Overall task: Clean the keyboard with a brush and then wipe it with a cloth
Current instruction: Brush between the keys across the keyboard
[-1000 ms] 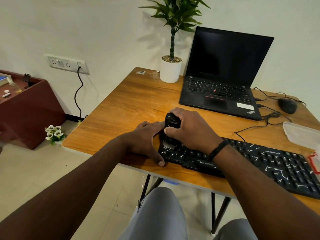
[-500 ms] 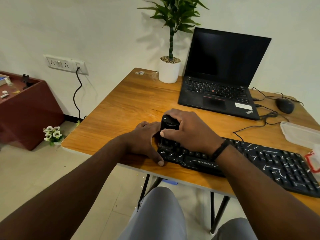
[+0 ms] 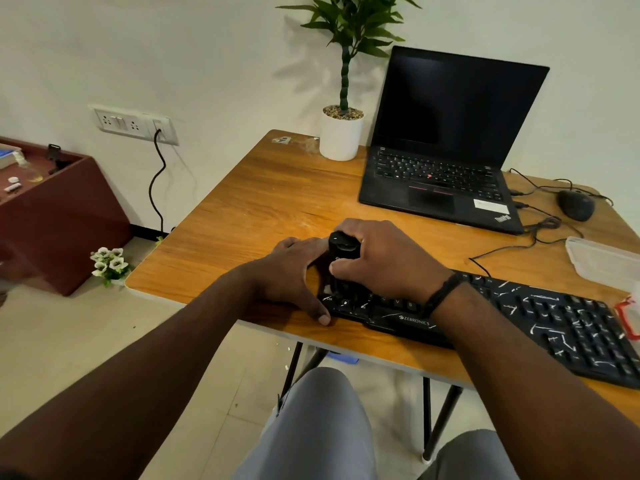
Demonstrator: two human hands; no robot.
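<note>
Black keyboard (image 3: pixel 540 323), flecked with white debris, lying along the near edge of the wooden desk (image 3: pixel 263 202), its left end under both hands. Black brush (image 3: pixel 341 258) standing upright on the keys at that left end, bristles hidden low against the key rows. Right hand (image 3: pixel 384 261) wrapped over the brush from the right, fingers curled round its body and thumb pressed to its near side, round cap of the brush showing above the knuckles. Left hand (image 3: pixel 294 271) resting just left of the brush, fingers fairly straight, hand cupped round the keyboard's left end, thumb tip (image 3: pixel 323 319) touching the near-left corner of the keyboard and the desk top. Dark band (image 3: pixel 441 294) on the right wrist. Farther back, open black laptop (image 3: pixel 446 140) with dark screen, white potted plant (image 3: pixel 341 133) just beside its left, black mouse (image 3: pixel 575 205) with trailing cables at far right. Clear plastic container (image 3: pixel 602 261) at the right edge of the desk. Wall socket panel (image 3: pixel 135 124) with a plugged-in cable, and a small bunch of white flowers (image 3: pixel 109 263) on the floor to the left.
</note>
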